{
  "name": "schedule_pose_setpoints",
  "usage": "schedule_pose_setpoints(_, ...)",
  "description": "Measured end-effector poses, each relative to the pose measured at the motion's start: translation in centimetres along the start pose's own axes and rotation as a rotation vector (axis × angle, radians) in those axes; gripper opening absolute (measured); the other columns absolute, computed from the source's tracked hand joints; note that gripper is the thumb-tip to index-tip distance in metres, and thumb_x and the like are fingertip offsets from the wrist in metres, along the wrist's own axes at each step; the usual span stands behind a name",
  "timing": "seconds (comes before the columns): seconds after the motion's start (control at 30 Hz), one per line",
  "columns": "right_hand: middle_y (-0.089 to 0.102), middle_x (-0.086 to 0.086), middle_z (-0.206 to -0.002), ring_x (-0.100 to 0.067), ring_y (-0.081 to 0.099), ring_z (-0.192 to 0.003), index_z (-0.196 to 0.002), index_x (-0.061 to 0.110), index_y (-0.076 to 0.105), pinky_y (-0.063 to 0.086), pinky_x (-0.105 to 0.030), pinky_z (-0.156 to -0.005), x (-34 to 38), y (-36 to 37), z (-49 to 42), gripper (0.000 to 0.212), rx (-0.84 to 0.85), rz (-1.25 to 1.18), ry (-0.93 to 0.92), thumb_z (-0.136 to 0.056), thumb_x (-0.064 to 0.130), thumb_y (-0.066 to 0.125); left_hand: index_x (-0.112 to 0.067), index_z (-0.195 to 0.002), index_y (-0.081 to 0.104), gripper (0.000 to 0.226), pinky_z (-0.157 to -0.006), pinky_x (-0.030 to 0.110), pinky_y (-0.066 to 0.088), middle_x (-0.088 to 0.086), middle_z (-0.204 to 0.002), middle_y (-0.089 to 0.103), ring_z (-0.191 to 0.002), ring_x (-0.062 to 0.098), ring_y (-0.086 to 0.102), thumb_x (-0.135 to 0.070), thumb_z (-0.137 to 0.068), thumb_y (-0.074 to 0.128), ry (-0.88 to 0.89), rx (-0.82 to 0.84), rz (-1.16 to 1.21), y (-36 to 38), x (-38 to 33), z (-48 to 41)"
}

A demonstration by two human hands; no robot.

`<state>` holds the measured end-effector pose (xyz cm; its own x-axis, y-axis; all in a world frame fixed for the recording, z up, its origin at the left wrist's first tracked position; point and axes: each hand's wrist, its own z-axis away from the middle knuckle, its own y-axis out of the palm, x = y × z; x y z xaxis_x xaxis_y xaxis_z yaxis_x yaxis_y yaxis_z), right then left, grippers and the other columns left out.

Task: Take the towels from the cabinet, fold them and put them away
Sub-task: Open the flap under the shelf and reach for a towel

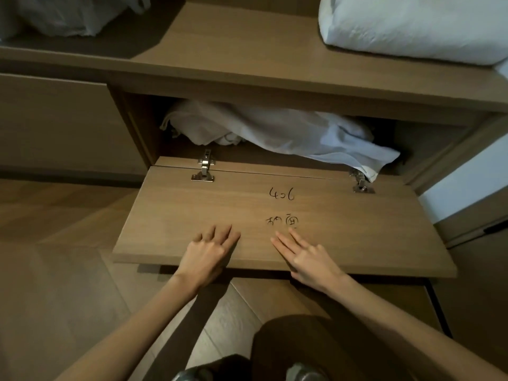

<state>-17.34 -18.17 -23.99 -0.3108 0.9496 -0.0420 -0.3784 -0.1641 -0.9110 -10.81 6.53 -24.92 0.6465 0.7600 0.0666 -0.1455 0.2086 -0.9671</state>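
Both hands flat, fingers apart: left hand (210, 250), right hand (308, 254) | door (192, 215) front edge | towels (275, 130) behind

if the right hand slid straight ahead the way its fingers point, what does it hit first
Probably the towels in the cabinet. The right hand lies flat on the open door, fingers angled up-left past the handwriting; nothing else shows on the door in that line.

We see a white pillow (412, 26) on the upper shelf (233, 48) at right, a crumpled plastic bag (71, 15) far left (both partly cropped).
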Motion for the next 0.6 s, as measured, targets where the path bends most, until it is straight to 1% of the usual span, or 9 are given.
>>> schedule_pose_setpoints(0.07, -0.002, -0.005, -0.162, -0.034, -0.001, -0.147, -0.151, 0.015, -0.006, 0.033, -0.051, -0.111, 0.3, 1.8, -0.8, 0.091, -0.043, 0.022, -0.012, -0.089, 0.006, 0.060, -0.020, -0.153, 0.014, 0.101, -0.102, 0.051, 0.042, 0.013, -0.158, 0.019, -0.139, 0.043, 0.029, -0.024, -0.075, 0.077, -0.038, -0.012, 0.053, 2.3, -0.5, -0.7)
schedule_pose_setpoints(0.13, 0.022, -0.012, -0.157, -0.041, 0.024, -0.142, -0.150, 0.007, 0.021, 0.046, -0.054, -0.100, 0.2, 3.9, -1.7, 0.100, -0.131, 0.082, -0.028, -0.068, 0.002, 0.078, -0.021, -0.151, -0.014, 0.103, -0.112, 0.054, 0.025, 0.013, -0.160, -0.009, -0.145, 0.045, 0.004, -0.018, -0.086, 0.065, -0.076, 0.033, 0.011, 3.4, -0.9, -1.1)
schedule_pose_setpoints(0.17, 0.031, -0.013, -0.153, -0.042, 0.035, -0.136, -0.146, 0.005, 0.034, 0.050, -0.054, -0.094, 0.0, 4.9, -2.2, 0.103, -0.154, 0.121, -0.018, -0.057, 0.002, 0.084, -0.020, -0.149, -0.021, 0.107, -0.113, 0.056, 0.024, 0.014, -0.159, -0.013, -0.144, 0.046, 0.001, -0.017, -0.086, 0.066, -0.089, 0.036, -0.009, 3.7, -1.1, -1.2)
schedule_pose_setpoints(0.23, 0.031, -0.014, -0.151, -0.043, 0.040, -0.133, -0.145, 0.004, 0.037, 0.050, -0.056, -0.093, -0.1, 6.7, -3.0, 0.109, -0.180, 0.179, -0.012, -0.048, 0.002, 0.087, -0.017, -0.150, -0.016, 0.124, -0.106, 0.061, 0.033, 0.020, -0.159, -0.001, -0.141, 0.051, 0.013, -0.018, -0.071, 0.080, -0.109, 0.046, -0.031, 4.5, -1.3, -1.5)
schedule_pose_setpoints(0.3, 0.025, -0.014, -0.155, -0.044, 0.032, -0.137, -0.150, 0.002, 0.021, 0.040, -0.056, -0.099, 0.0, 7.7, -3.6, 0.119, -0.215, 0.208, -0.015, -0.051, -0.001, 0.086, -0.014, -0.150, 0.012, 0.138, -0.090, 0.064, 0.047, 0.022, -0.153, 0.027, -0.130, 0.054, 0.036, -0.017, -0.040, 0.094, -0.112, 0.072, -0.060, 5.5, -1.2, -2.1)
schedule_pose_setpoints(0.37, 0.020, -0.014, -0.157, -0.044, 0.026, -0.140, -0.152, 0.003, 0.007, 0.035, -0.056, -0.103, 0.0, 8.7, -4.0, 0.123, -0.271, 0.208, -0.009, -0.055, -0.004, 0.082, -0.014, -0.148, 0.023, 0.139, -0.083, 0.064, 0.050, 0.022, -0.149, 0.035, -0.126, 0.053, 0.042, -0.015, -0.030, 0.096, -0.103, 0.052, -0.091, 6.5, -1.0, -2.4)
schedule_pose_setpoints(0.43, 0.019, -0.014, -0.158, -0.043, 0.023, -0.141, -0.152, 0.004, 0.011, 0.038, -0.057, -0.105, -0.1, 9.0, -4.1, 0.115, -0.286, 0.170, -0.020, -0.060, -0.002, 0.079, -0.014, -0.148, 0.022, 0.137, -0.086, 0.064, 0.047, 0.022, -0.151, 0.033, -0.129, 0.053, 0.039, -0.016, -0.032, 0.095, -0.087, 0.044, -0.099, 6.7, -1.0, -2.5)
schedule_pose_setpoints(0.5, 0.022, -0.012, -0.158, -0.041, 0.024, -0.142, -0.152, 0.006, 0.022, 0.039, -0.057, -0.105, -0.3, 8.8, -4.0, 0.102, -0.266, 0.108, -0.055, -0.067, 0.014, 0.080, -0.014, -0.149, 0.018, 0.137, -0.089, 0.066, 0.044, 0.022, -0.153, 0.028, -0.132, 0.052, 0.035, -0.026, -0.037, 0.094, -0.105, 0.062, -0.057, 6.8, -1.0, -2.7)
schedule_pose_setpoints(0.6, 0.045, -0.005, -0.148, -0.030, 0.044, -0.135, -0.142, 0.015, 0.047, 0.041, -0.045, -0.104, -0.7, 7.3, -3.5, 0.071, -0.310, 0.048, -0.098, -0.083, 0.049, 0.064, -0.021, -0.151, -0.006, 0.118, -0.106, 0.068, 0.028, 0.016, -0.158, -0.008, -0.142, 0.049, 0.008, -0.061, -0.070, 0.070, -0.065, 0.073, 0.074, 6.1, -0.8, -3.1)
